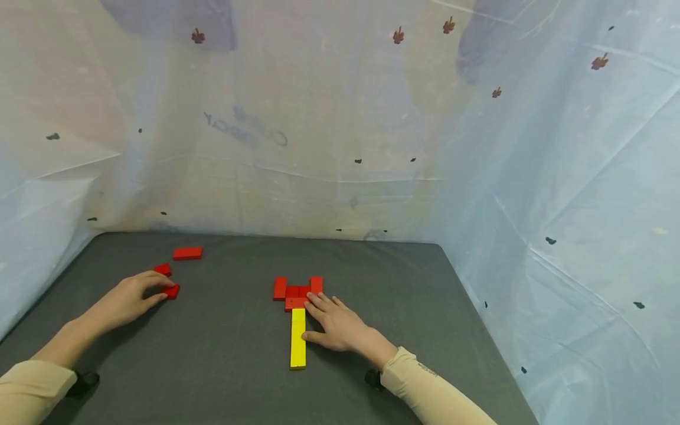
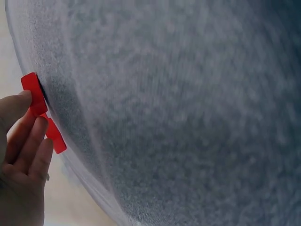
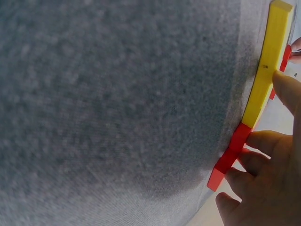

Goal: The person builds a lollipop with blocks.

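- Head view: the left hand (image 1: pixel 135 298) has its grip pinching a small red block (image 1: pixel 172 292) at the left of the dark grey surface (image 1: pixel 228 348), thumb on one side and fingers on the other.
- That held block is glossy, plain red and straight-edged; the left wrist view shows a flat, oblong face.
- Just beyond it lies a second red block (image 1: pixel 162 268), partly hidden by the fingers; a longer red block (image 1: pixel 188 254) lies flat farther back.
- Near the middle of the surface, a red cluster (image 1: pixel 296 303) makes a forked shape: two outer pieces point away from the person, with smaller pieces between and a crosswise one nearer.
- Touching its near end, a long, narrow yellow bar (image 1: pixel 298 348) runs toward the person; the right wrist view shows a small dark spot on its side.
- The right hand (image 1: pixel 340 326) has its grip spread, fingertips against the cluster and thumb against the bar.
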A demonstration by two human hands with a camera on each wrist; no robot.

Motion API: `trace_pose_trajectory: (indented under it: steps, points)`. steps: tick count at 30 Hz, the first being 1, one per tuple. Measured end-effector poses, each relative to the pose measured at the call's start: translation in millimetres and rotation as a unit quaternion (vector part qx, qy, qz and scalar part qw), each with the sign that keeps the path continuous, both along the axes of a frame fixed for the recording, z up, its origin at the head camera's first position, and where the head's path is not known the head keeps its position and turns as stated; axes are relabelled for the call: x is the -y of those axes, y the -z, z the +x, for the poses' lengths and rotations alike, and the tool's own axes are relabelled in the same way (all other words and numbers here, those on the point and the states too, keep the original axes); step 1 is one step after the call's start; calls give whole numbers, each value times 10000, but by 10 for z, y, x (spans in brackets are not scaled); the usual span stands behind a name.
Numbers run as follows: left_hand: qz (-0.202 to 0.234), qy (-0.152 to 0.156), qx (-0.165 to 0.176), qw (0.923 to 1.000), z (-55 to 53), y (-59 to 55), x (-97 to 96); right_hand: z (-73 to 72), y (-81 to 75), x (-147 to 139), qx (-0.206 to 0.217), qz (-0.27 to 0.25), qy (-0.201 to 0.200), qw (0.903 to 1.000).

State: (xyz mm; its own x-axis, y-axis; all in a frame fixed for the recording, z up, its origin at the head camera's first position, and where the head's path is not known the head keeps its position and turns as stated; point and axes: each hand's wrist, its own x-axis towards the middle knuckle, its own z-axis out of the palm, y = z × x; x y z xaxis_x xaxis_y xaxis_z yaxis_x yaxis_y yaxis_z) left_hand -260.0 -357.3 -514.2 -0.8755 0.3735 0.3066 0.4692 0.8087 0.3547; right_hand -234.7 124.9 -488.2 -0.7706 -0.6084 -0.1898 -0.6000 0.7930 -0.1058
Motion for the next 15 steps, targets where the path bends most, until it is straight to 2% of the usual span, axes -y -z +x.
trace_pose_trajectory:
  steps: [9,15]
  points:
    - [243,-31,-621,9978,-32,-3,-140,2,10,1,27,-1,41,10000]
    - [503,33,-756,9959,-108,-40,-343,3,-12,3,29,13,16,10000]
